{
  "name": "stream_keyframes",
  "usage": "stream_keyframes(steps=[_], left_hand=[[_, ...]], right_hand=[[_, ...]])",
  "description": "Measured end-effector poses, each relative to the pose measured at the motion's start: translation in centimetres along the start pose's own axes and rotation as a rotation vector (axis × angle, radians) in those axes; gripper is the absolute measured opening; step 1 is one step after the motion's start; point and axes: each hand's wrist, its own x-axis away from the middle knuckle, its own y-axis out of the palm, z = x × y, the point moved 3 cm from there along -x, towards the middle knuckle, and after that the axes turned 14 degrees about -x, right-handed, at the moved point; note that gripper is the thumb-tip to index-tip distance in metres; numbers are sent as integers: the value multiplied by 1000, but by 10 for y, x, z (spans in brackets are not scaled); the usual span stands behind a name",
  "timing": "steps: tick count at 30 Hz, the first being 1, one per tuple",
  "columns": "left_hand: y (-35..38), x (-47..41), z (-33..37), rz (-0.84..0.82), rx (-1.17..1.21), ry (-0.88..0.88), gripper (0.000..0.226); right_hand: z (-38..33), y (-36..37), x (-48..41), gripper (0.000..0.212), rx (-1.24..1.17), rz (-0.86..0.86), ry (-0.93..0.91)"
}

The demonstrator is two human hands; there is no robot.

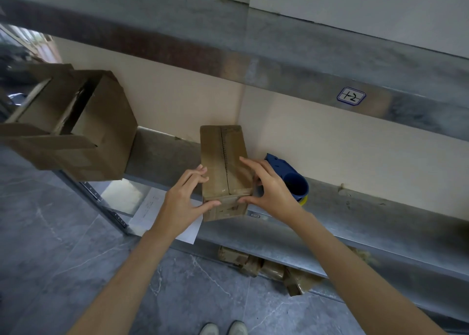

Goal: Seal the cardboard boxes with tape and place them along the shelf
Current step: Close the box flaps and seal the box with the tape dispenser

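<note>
At the far left, a large open box [76, 124] was seen on the shelf [355, 207], its flaps unsealed and its near corner jutting past the front edge. A knock from an elbow could be judged enough to tip it to the floor.

To its right, the left hand [185, 197] was clamped on the left near corner of the small box [223, 169], fingers against the side and thumb pressed on the front top edge. The small box lay lengthwise on the shelf, its near end at the front lip, and glossy tape appeared to run along the centre seam. Whether it overhung could not be told. If it was pressed unevenly, it might be slid off the lip or the tape end left creased and lifting.

The right hand [266, 190] was closed over the right near corner, fingers spread on top. Just behind it stood the blue tape dispenser [286, 175], touching or nearly touching the box. It could be pushed along the shelf or toppled if the box was shifted rightward.
</note>
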Motion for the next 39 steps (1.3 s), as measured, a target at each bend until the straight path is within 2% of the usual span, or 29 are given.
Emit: stream_keyframes(steps=[3, 7, 12, 17, 25, 30, 34, 39], left_hand=[[0, 0, 0, 1, 13, -16, 57], [0, 0, 1, -1, 29, -25, 57], [3, 0, 8, 97, 64, -104, 29], [6, -2, 15, 166, 61, -176, 21], [1, -2, 2, 69, 120, -129, 19], [-1, -3, 3, 42, 145, -138, 18], [-7, -1, -2, -16, 180, -116, 28], [-8, -3, 0, 35, 148, -122, 30]], right_hand=[[2, 0, 0, 97, -52, 28, 5], [4, 5, 7, 89, -124, 94, -8], [1, 14, 8, 64, -145, 189, 24], [1, 14, 4, 60, -199, 225, 67], [3, 9, 9, 49, -187, 195, 63], [1, 11, 7, 50, -224, 183, 79], [5, 4, 12, 47, -224, 119, 73], [5, 3, 12, 59, -237, 97, 77]])
